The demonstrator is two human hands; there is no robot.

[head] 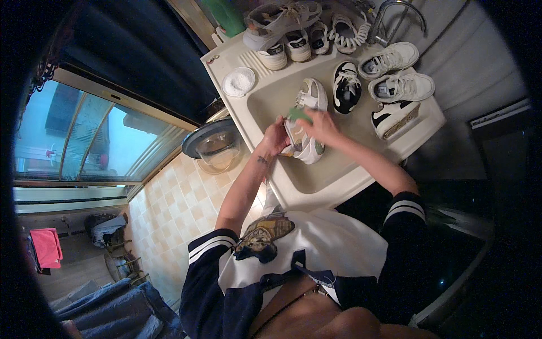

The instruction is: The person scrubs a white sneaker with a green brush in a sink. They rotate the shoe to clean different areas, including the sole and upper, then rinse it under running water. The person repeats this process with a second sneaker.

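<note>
Over the near left part of the laundry sink [315, 186], my left hand [276, 137] grips a white and beige sneaker [301, 142] from its left side. My right hand [319, 123] holds a green brush or sponge [298, 114] against that shoe's upper; its exact kind is blurred. Another white and grey sneaker [313, 93] lies just beyond, partly behind my right hand. A black and white sneaker [347, 88] stands farther right in the basin. On the left rim rests a small dish of white powder [238, 82].
Several sneakers [283, 46] crowd the sink's far edge. White sneakers [400, 87] and a tilted black and white one [394, 119] line the right side, near the chrome faucet [383, 38]. A lidded tub or bin [216, 146] stands on the tiled floor at left.
</note>
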